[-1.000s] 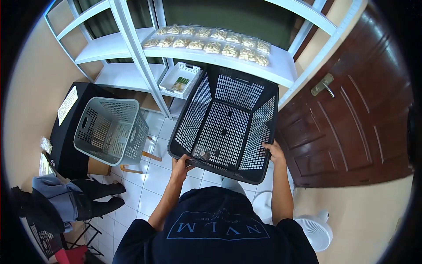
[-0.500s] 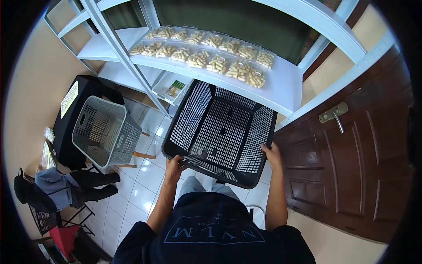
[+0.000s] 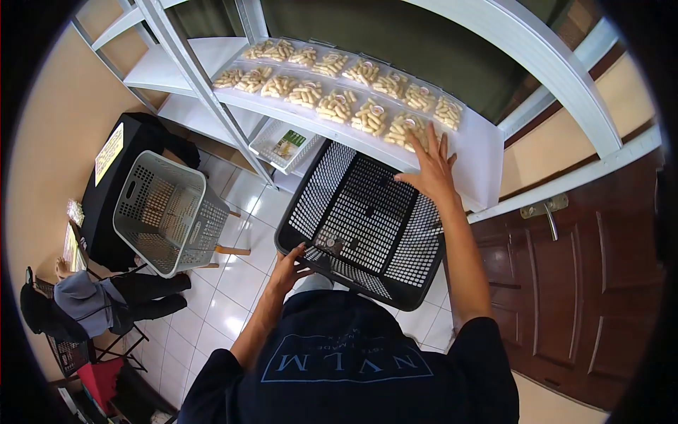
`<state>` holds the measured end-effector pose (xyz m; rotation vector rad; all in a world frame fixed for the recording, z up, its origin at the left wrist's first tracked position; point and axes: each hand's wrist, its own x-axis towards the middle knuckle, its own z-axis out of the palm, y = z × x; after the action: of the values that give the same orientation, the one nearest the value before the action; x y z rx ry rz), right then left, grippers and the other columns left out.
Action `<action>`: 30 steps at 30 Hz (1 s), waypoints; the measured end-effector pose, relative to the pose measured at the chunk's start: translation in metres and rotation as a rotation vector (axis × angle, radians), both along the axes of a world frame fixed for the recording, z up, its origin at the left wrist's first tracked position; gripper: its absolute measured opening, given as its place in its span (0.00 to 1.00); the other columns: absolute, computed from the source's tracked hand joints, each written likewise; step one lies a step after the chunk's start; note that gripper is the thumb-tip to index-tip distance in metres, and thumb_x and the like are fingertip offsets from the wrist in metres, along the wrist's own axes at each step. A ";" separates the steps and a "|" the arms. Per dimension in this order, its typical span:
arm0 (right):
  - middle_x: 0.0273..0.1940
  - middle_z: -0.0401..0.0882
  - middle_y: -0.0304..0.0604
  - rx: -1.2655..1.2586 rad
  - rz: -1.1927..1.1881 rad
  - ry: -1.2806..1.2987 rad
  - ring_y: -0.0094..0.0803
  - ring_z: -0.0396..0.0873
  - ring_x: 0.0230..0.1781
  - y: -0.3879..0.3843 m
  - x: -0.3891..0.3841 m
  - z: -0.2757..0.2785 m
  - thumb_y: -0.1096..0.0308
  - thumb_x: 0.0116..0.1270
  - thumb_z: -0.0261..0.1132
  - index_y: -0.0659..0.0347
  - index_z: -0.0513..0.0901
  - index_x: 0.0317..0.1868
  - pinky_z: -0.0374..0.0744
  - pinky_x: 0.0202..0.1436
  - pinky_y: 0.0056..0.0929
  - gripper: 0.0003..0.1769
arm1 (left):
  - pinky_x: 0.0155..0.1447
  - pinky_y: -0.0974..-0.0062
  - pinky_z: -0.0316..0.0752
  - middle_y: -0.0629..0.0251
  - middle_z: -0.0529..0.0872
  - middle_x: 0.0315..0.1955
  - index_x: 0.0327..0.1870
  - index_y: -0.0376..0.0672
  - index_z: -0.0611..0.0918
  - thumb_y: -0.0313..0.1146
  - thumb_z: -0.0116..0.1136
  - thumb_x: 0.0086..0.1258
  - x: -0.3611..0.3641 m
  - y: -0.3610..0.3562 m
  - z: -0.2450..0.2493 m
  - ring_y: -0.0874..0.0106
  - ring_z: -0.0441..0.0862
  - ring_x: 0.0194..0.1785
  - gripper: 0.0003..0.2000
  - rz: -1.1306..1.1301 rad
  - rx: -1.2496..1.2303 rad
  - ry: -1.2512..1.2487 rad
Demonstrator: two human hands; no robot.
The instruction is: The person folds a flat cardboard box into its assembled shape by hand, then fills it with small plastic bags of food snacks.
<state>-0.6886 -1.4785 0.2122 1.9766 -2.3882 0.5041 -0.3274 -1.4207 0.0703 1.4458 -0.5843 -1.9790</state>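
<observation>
My left hand (image 3: pixel 287 271) is closed on the near-left rim of a large black plastic basket (image 3: pixel 311 194), with the thumb over the edge. Nothing lies inside the basket except a small round spot by its near wall. My right hand (image 3: pixel 433 171) is open above the shelf's front edge, fingers spread towards a clear bag of pale finger-shaped snacks (image 3: pixel 404 130). Its fingertips overlap that bag in this view. Several similar bags (image 3: pixel 336 106) lie in two rows along the white shelf (image 3: pixel 484 159).
A grey basket (image 3: pixel 194 219) stands on a wooden-legged stool at left, beside a black-draped table (image 3: pixel 106 191). A white tray (image 3: pixel 282 145) sits on a lower shelf. Another person (image 3: pixel 92 304) is at far left. A brown door (image 3: pixel 558 297) closes off the right side.
My right hand has let go of the black basket's right rim and reached up and forward to the bags. My left hand keeps its hold on the basket, which appears slightly further right.
</observation>
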 end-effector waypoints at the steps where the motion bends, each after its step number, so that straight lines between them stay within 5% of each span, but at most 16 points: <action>1: 0.78 0.40 0.50 0.055 -0.001 0.008 0.69 0.43 0.74 -0.008 -0.007 -0.020 0.51 0.51 0.76 0.35 0.57 0.75 0.54 0.65 0.80 0.53 | 0.54 0.49 0.79 0.56 0.76 0.51 0.62 0.45 0.65 0.39 0.57 0.72 0.010 -0.007 0.001 0.55 0.78 0.54 0.22 -0.061 0.027 0.053; 3: 0.79 0.42 0.45 0.041 -0.017 0.050 0.68 0.44 0.75 -0.015 -0.011 -0.043 0.54 0.59 0.71 0.32 0.58 0.75 0.54 0.65 0.80 0.45 | 0.54 0.50 0.79 0.50 0.77 0.57 0.66 0.45 0.63 0.45 0.56 0.73 0.027 -0.017 0.007 0.54 0.80 0.55 0.26 -0.200 0.028 0.054; 6: 0.78 0.45 0.42 -0.080 0.000 0.099 0.63 0.49 0.75 -0.009 -0.011 -0.058 0.57 0.63 0.68 0.32 0.62 0.73 0.57 0.64 0.78 0.39 | 0.50 0.55 0.82 0.52 0.81 0.52 0.67 0.44 0.63 0.48 0.54 0.74 0.049 -0.036 0.012 0.58 0.84 0.48 0.28 -0.435 -0.035 -0.024; 7: 0.74 0.59 0.42 -0.182 0.002 0.136 0.56 0.58 0.73 -0.005 -0.008 -0.056 0.60 0.65 0.67 0.37 0.72 0.69 0.62 0.66 0.67 0.31 | 0.43 0.64 0.84 0.53 0.85 0.45 0.63 0.37 0.69 0.50 0.54 0.74 0.050 -0.041 0.020 0.62 0.86 0.41 0.27 -0.454 -0.038 -0.101; 8: 0.74 0.59 0.42 -0.169 -0.009 0.140 0.56 0.58 0.73 -0.004 -0.009 -0.060 0.60 0.65 0.67 0.37 0.72 0.69 0.62 0.66 0.67 0.31 | 0.43 0.64 0.84 0.53 0.85 0.45 0.63 0.37 0.69 0.50 0.54 0.74 0.054 -0.051 0.017 0.62 0.86 0.41 0.27 -0.467 -0.028 -0.096; 11: 0.61 0.78 0.46 -0.348 -0.009 0.063 0.50 0.71 0.65 0.006 -0.009 -0.058 0.71 0.66 0.64 0.51 0.84 0.56 0.68 0.68 0.45 0.18 | 0.32 0.69 0.84 0.50 0.86 0.35 0.50 0.27 0.76 0.50 0.56 0.72 0.075 -0.092 -0.002 0.63 0.87 0.33 0.26 -1.088 -0.333 -0.581; 14: 0.59 0.79 0.50 -0.391 0.001 -0.060 0.51 0.73 0.64 0.019 -0.013 -0.053 0.77 0.64 0.62 0.56 0.84 0.55 0.70 0.67 0.42 0.18 | 0.28 0.74 0.82 0.52 0.86 0.31 0.41 0.29 0.79 0.46 0.58 0.72 0.061 -0.104 0.022 0.66 0.87 0.29 0.21 -0.839 -0.366 -0.316; 19: 0.55 0.81 0.54 -0.380 -0.094 -0.272 0.45 0.80 0.57 0.061 0.035 0.013 0.81 0.61 0.63 0.63 0.84 0.53 0.76 0.61 0.36 0.18 | 0.28 0.75 0.80 0.53 0.87 0.31 0.39 0.30 0.80 0.45 0.60 0.71 0.053 -0.127 0.028 0.69 0.85 0.31 0.20 -1.022 -0.362 -0.414; 21: 0.50 0.84 0.54 -0.197 -0.063 -0.423 0.46 0.81 0.54 0.079 0.058 0.026 0.80 0.62 0.63 0.65 0.85 0.49 0.77 0.60 0.37 0.14 | 0.29 0.75 0.80 0.54 0.87 0.31 0.41 0.30 0.81 0.45 0.61 0.70 0.055 -0.133 0.022 0.70 0.84 0.30 0.20 -1.043 -0.384 -0.351; 26: 0.45 0.85 0.53 0.107 -0.046 -0.671 0.40 0.86 0.43 0.083 0.063 -0.070 0.76 0.62 0.66 0.64 0.85 0.48 0.82 0.46 0.29 0.13 | 0.29 0.74 0.79 0.55 0.86 0.26 0.39 0.31 0.81 0.46 0.61 0.69 0.053 -0.137 0.010 0.70 0.83 0.28 0.21 -1.071 -0.404 -0.411; 28: 0.33 0.85 0.53 0.167 -0.059 -0.584 0.37 0.83 0.24 0.070 0.053 -0.127 0.73 0.64 0.65 0.55 0.86 0.50 0.78 0.29 0.34 0.14 | 0.27 0.74 0.79 0.55 0.84 0.22 0.35 0.31 0.81 0.47 0.62 0.67 0.054 -0.135 0.014 0.70 0.83 0.25 0.21 -1.026 -0.416 -0.419; 30: 0.30 0.84 0.53 0.231 -0.144 -0.487 0.39 0.81 0.22 0.051 0.040 -0.176 0.71 0.65 0.65 0.51 0.86 0.52 0.77 0.29 0.36 0.15 | 0.26 0.73 0.77 0.58 0.82 0.20 0.33 0.32 0.80 0.47 0.62 0.67 0.050 -0.132 0.018 0.71 0.81 0.23 0.21 -1.005 -0.405 -0.483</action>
<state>-0.6481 -1.4272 0.0364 1.9191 -2.9727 0.8203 -0.2770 -1.5527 0.0882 1.4897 -2.1182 -1.9378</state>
